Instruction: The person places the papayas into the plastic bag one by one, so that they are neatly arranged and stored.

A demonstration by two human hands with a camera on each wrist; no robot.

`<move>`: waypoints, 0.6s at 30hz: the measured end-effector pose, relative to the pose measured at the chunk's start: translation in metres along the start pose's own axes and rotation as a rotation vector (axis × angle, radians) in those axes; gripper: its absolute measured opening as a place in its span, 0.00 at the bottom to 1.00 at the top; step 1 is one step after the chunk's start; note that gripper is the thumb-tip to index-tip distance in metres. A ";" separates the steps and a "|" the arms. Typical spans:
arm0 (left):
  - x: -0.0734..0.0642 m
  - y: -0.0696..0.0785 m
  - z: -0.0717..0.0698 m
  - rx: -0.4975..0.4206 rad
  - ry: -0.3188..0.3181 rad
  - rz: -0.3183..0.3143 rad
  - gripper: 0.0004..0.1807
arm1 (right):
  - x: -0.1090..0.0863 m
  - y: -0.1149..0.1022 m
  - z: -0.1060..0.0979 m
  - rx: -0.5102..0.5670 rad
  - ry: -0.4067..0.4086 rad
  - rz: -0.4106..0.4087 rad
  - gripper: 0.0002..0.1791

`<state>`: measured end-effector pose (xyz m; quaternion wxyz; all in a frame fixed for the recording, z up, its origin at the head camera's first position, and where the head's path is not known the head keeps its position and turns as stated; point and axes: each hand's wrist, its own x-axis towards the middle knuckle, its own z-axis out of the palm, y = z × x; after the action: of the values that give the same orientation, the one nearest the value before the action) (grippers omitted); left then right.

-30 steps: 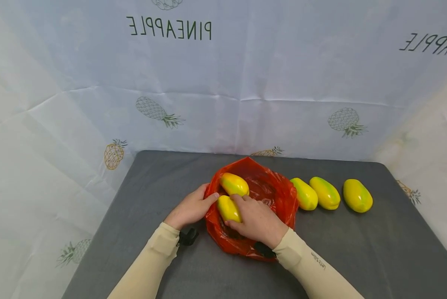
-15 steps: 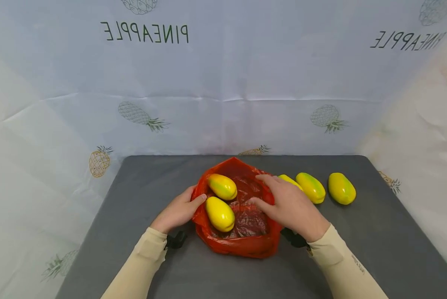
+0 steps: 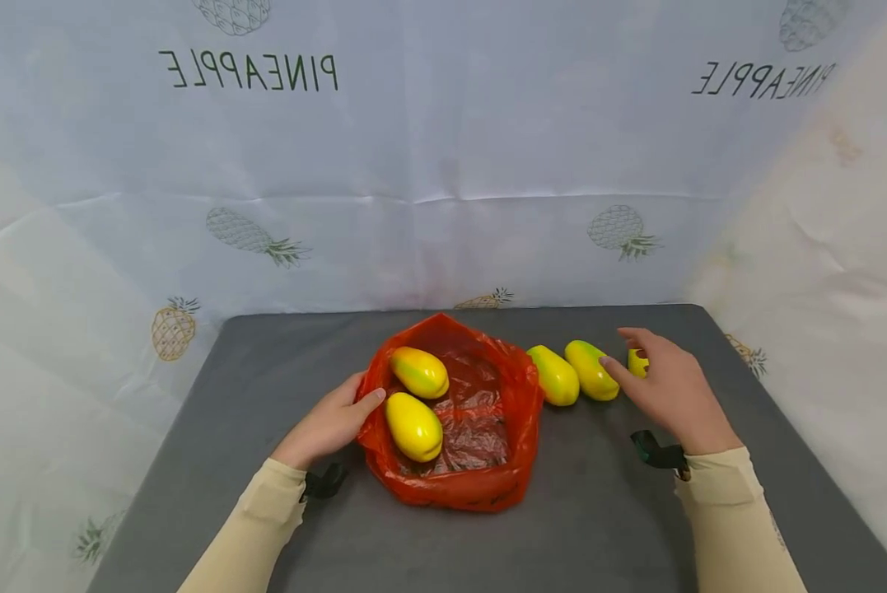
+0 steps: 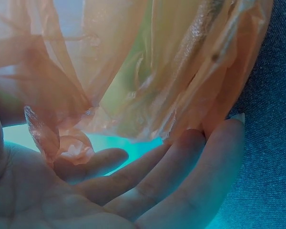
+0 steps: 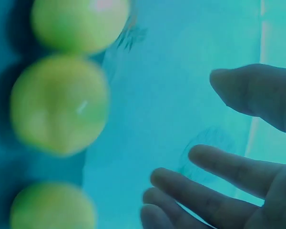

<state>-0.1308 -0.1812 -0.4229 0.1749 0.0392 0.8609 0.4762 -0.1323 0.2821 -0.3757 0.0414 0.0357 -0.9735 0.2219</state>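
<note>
Soft, even light washes the cloth backdrop [image 3: 413, 148], cool in the middle, creamier at the sides. I catch small glints on the yellow fruits [image 3: 414, 427] and faint shadows on the grey table [image 3: 584, 535]. Both wrist views lean cyan: the red bag [image 3: 450, 487] hazes to orange, the right hand [image 3: 671, 389] looks dim, the fruits blur.

Red bag [image 3: 454, 492] open; yellow fruits [image 3: 414, 427]: two inside, three right

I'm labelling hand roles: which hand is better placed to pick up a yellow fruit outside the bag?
Probably the right hand: it is open, empty and near the loose yellow fruits. The left hand has its grip on the red bag.
</note>
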 end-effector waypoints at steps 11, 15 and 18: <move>0.003 -0.001 0.001 -0.015 -0.024 0.001 0.37 | 0.007 0.065 0.013 -0.006 0.099 0.081 0.41; 0.004 0.001 0.001 -0.017 -0.026 -0.006 0.37 | 0.010 0.072 0.015 -0.004 0.082 0.117 0.43; 0.004 0.001 0.001 -0.020 -0.021 -0.012 0.37 | 0.014 0.076 0.018 0.003 0.064 0.136 0.44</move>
<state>-0.1342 -0.1790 -0.4238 0.1871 0.0371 0.8544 0.4834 -0.1540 0.3420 -0.4229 0.0573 -0.0378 -0.9716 0.2266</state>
